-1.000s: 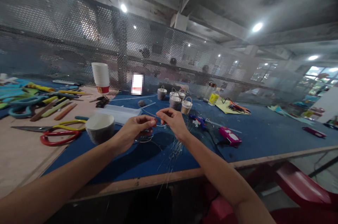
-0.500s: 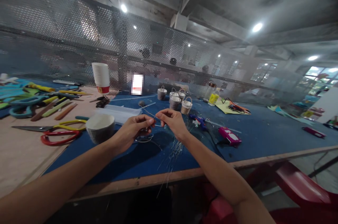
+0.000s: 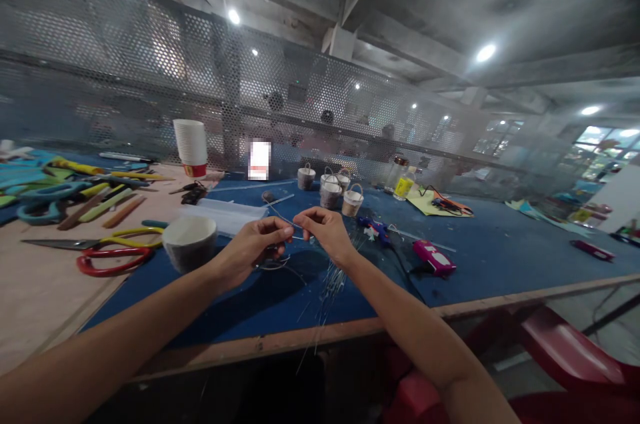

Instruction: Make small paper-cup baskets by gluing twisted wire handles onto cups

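My left hand (image 3: 253, 249) and my right hand (image 3: 325, 232) meet over the blue mat (image 3: 500, 257), fingertips pinched together on a thin metal wire (image 3: 280, 216) that runs up and back to the left. A bundle of thin wires (image 3: 327, 294) lies on the mat under my right wrist and hangs over the table's front edge. A grey-sided paper cup (image 3: 190, 242) stands just left of my left hand.
Several small grey baskets with handles (image 3: 333, 189) stand behind my hands. Red and yellow scissors (image 3: 113, 249), other tools, a stack of paper cups (image 3: 191, 146), a pink lighter-like tool (image 3: 434, 257), a glue gun (image 3: 376, 229) and jars (image 3: 400, 177) lie around. A perforated metal screen backs the table.
Both hands stay pinched on the wire and have shifted only slightly; the fingers work the wire a little.
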Available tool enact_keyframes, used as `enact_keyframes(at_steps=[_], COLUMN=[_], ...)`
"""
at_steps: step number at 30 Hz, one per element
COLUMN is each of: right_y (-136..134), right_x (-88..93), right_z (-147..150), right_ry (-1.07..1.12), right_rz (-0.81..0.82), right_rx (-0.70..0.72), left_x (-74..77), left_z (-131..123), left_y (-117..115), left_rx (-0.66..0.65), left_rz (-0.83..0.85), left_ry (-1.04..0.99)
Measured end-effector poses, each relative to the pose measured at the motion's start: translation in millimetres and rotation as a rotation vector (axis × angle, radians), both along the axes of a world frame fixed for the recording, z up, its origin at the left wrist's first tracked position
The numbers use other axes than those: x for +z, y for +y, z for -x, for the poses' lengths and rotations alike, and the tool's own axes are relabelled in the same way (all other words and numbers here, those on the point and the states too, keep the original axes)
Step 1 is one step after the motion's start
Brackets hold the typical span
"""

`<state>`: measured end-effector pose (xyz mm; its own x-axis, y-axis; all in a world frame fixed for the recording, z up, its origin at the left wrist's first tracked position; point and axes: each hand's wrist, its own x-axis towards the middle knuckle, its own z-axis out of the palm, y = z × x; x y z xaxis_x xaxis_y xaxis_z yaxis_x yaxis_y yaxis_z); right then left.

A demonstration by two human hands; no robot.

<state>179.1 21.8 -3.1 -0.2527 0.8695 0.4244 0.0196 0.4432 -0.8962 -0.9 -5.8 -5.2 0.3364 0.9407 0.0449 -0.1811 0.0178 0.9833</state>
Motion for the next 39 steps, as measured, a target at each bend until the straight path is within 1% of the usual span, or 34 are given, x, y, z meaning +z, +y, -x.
enact_keyframes(at_steps=[7, 9, 11, 13, 18, 23, 27, 29, 34, 39], right_y=[-0.6, -0.8, -1.1, -1.4, -1.6, -2.2, -1.9, -1.6, -2.5, -3.6], right_x=[-0.1, 0.1, 0.2, 0.1, -0.2, 0.2, 0.3, 0.3, 0.9, 2.1], right_z=[-0.2, -0.2, 0.1, 0.4, 0.5, 1.3, 1.7, 1.6, 1.7, 1.6], right_ry=[0.015, 0.007, -0.010, -0.015, 0.018, 0.005, 0.002, 0.000, 0.000, -0.013], right_rz=[-0.008, -0.012, -0.004, 0.006, 0.008, 0.001, 0.013, 0.014, 0.010, 0.014], right_rx=[0.001, -0.008, -0.014, -0.009, 0.001, -0.008, -0.006, -0.008, -0.001, -0.020], left_x=[-0.4, 0.7, 1.5, 1.6, -0.5, -1.7, -0.5, 0.8, 2.7, -0.7], left_z=[0.6, -0.7, -1.7, -1.9, -1.3, -1.2, -1.5, -2.1, -2.6, -1.2], left_y=[-0.3, -1.2, -1.9, -2.4, -2.3, -1.2, -1.8, -3.1, -5.1, -2.6], left_rx=[-0.087, -0.056, -0.002, 0.018, -0.051, 0.014, -0.031, -0.032, 0.037, -0.037], left_rz=[0.069, 0.080, 0.064, 0.043, 0.079, 0.026, 0.044, 0.036, 0.002, 0.028], left_ry=[-0.055, -0.039, -0.024, -0.025, -0.047, -0.037, -0.059, -0.047, 0.000, -0.022])
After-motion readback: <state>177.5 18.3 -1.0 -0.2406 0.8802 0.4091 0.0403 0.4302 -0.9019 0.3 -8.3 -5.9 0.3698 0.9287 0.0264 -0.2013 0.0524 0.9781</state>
